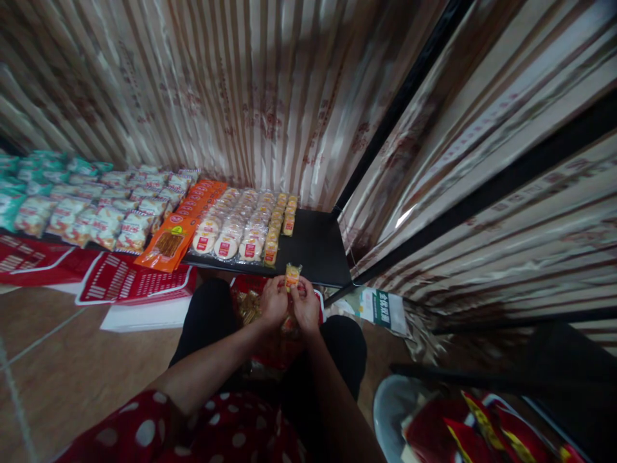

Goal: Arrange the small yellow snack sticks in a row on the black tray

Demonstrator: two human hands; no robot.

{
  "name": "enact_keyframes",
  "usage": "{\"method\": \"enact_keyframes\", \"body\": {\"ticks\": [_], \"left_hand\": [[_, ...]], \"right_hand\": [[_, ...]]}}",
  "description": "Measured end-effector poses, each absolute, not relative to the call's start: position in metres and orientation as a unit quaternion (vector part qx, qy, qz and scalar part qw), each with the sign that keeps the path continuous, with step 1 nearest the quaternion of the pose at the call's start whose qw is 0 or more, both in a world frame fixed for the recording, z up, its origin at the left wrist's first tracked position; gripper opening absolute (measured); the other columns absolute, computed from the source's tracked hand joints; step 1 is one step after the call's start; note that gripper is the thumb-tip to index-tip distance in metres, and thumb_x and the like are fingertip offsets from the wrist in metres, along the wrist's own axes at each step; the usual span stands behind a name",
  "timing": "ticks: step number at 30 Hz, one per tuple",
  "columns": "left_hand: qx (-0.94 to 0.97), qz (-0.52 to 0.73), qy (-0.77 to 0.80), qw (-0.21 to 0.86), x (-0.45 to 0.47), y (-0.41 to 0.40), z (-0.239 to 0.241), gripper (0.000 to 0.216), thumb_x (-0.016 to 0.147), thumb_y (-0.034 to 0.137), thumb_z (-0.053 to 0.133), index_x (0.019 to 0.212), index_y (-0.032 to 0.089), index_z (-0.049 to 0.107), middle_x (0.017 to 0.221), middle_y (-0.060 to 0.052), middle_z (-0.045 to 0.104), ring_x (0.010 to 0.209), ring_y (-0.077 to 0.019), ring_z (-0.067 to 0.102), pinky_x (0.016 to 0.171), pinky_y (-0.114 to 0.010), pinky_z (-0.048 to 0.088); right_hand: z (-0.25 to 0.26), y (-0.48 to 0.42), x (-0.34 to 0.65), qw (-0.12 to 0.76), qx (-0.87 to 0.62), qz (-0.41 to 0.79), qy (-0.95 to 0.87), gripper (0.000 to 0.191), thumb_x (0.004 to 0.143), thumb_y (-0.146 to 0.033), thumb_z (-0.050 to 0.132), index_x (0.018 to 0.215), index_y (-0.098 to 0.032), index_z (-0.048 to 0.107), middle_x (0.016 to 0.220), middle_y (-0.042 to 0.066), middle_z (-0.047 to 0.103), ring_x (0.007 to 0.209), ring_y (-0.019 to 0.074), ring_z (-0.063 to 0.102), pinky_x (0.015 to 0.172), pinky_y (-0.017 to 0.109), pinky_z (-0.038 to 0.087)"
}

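1. A person in a red polka-dot top crouches before a low black shelf (315, 247), both hands raised just near its front edge.
2. The left hand (274, 301) and right hand (306, 303) meet side by side, fingertips pinched together on one small yellow snack packet (292, 275) (clear wrapper, held upright).
3. The packet sits just short of the shelf's near edge, right of the filled rows.
4. On the shelf, a column of matching yellow packets (281, 222) runs far to near; left of it lie rows of round cakes (231, 231), then orange packets (186, 222).
5. Farther left, pale bagged snacks (103, 215) and green bags (29, 177) fill the shelf.
6. Below the hands, what appears to be a red bag (270, 344) of more snacks rests between the knees; detail there is dim.
7. Striped curtains (231, 96) hang behind.
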State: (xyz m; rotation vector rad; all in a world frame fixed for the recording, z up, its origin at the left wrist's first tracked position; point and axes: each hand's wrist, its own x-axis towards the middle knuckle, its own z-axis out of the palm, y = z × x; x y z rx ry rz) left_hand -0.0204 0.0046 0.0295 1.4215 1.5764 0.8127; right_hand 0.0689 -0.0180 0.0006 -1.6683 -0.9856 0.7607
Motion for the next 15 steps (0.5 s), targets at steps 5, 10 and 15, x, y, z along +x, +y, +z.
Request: {"method": "enact_keyframes", "body": {"ticks": [5,10,15], "left_hand": [[0.569,0.332,0.620,0.425,-0.016,0.017,0.036,0.034,0.082,0.009,0.043,0.107,0.017,0.063,0.111,-0.008,0.063,0.106,-0.0161,0.057,0.100,-0.028,0.042],[0.573,0.337,0.618,0.419,-0.011,0.029,0.045,0.035,0.081,0.009,0.045,0.110,0.016,0.063,0.114,-0.008,0.064,0.108,-0.0165,0.057,0.101,-0.028,0.041],[0.579,0.334,0.621,0.409,-0.008,0.040,0.055,0.033,0.083,0.011,0.046,0.110,0.017,0.063,0.117,-0.007,0.064,0.111,-0.0172,0.056,0.102,-0.029,0.039]], "right_hand": [[0.008,-0.005,0.073,0.524,-0.684,0.296,-0.413,0.038,0.081,-0.045,0.053,0.109,-0.020,0.059,0.100,0.006,0.070,0.076,0.0172,0.067,0.074,0.031,0.054],[0.013,0.010,0.076,0.544,-0.671,0.284,-0.416,0.040,0.081,-0.043,0.054,0.112,-0.018,0.058,0.102,0.008,0.069,0.075,0.0163,0.066,0.072,0.029,0.054],[0.015,0.025,0.078,0.551,-0.665,0.276,-0.422,0.039,0.080,-0.041,0.054,0.112,-0.018,0.057,0.104,0.008,0.068,0.076,0.0160,0.065,0.074,0.030,0.054]]}}
